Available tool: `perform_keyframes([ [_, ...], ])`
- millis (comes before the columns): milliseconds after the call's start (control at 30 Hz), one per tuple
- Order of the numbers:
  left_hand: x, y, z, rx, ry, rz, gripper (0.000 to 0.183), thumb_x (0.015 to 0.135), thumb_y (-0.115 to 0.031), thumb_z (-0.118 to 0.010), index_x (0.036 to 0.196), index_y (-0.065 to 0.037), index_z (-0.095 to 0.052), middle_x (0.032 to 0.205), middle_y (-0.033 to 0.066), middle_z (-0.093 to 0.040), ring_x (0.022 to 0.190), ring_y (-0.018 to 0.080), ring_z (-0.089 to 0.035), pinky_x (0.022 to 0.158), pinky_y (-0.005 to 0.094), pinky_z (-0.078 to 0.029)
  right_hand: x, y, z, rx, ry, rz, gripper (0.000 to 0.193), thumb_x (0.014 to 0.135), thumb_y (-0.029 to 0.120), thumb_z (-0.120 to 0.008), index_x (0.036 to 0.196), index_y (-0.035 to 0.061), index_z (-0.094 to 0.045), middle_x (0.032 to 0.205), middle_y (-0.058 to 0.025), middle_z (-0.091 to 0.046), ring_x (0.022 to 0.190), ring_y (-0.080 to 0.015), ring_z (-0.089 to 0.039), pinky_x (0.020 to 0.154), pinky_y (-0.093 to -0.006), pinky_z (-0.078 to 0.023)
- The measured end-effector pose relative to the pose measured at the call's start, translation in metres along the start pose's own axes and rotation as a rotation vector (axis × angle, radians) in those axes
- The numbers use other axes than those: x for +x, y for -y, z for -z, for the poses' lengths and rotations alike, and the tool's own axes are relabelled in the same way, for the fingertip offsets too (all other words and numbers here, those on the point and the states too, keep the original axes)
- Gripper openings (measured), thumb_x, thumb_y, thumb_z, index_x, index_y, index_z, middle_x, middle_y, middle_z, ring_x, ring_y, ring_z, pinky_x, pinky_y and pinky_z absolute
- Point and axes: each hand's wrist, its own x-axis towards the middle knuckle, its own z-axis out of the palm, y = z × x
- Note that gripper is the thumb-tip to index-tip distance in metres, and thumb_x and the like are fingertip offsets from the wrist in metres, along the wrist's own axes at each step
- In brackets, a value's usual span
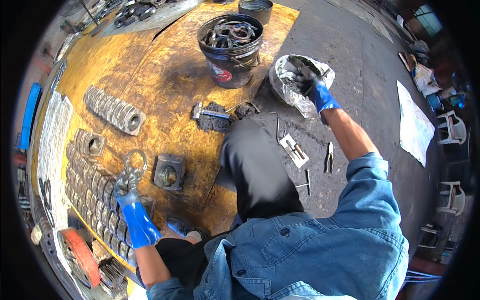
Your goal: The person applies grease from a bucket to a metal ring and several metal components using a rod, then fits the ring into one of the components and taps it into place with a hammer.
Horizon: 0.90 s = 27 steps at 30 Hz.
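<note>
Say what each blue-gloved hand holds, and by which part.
Left hand: thin, round, grey metal ring, by its lower edge. Right hand, at the white plastic bag: cannot be told.

Glossy blue cuffs shone smooth on the gloved left hand and right hand, the fingers smeared dull grey; a smooth metal ring glinted in the left; a crinkled, translucent plastic bag surrounded the right; metal rings looked dark and slick in a scuffed black plastic bucket; a square metal block was dark and grimy, while a row of metal pieces looked rough and silvery; a heap of dark matter was matt and crumbly; the yellow floor covering was worn and stained; blue denim cloth was matt, black headwear smooth.
</note>
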Motion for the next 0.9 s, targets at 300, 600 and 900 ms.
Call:
perform_keyframes([
  [300, -0.011, 0.02, 0.017, 0.078, -0.063, 0.092, 0.028, 0.094, -0.004, -0.063, 0.121, 0.004, -0.061, 0.109, 0.0131, -0.071, 0.094, 0.0186, -0.068, 0.081, 0.0324, -0.057, -0.017, -0.073, 0.039, -1.765, -0.424, 0.145, 0.04, 0.096, 0.036, -0.049, 0.127, 0.0132, -0.058, 0.096, -0.0201, -0.071, 0.087, -0.0408, -0.069, 0.078, -0.0512, -0.052],
  [600, 0.004, 0.074, 0.029, -0.055, -0.074, 0.178, 0.023, 0.095, -0.011, -0.065, 0.114, 0.001, -0.066, 0.102, 0.0069, -0.071, 0.088, 0.0143, -0.066, 0.072, 0.0299, -0.058, -0.061, -0.087, 0.049, -2.204, -0.193, 0.123, 0.031, 0.099, 0.03, -0.043, 0.124, 0.0194, -0.058, 0.09, -0.0169, -0.071, 0.079, -0.0385, -0.069, 0.068, -0.0485, -0.053],
  [900, 0.012, 0.038, -0.01, -0.053, 0.085, 0.167, 0.021, 0.092, -0.002, -0.06, 0.111, 0.006, -0.063, 0.104, 0.0174, -0.069, 0.092, 0.0265, -0.069, 0.071, 0.0382, -0.061, -0.117, -0.089, 0.099, -2.272, 0.002, 0.201, 0.039, 0.104, 0.029, -0.035, 0.141, 0.0208, -0.044, 0.085, -0.0164, -0.07, 0.074, -0.0373, -0.068, 0.062, -0.0513, -0.052],
])
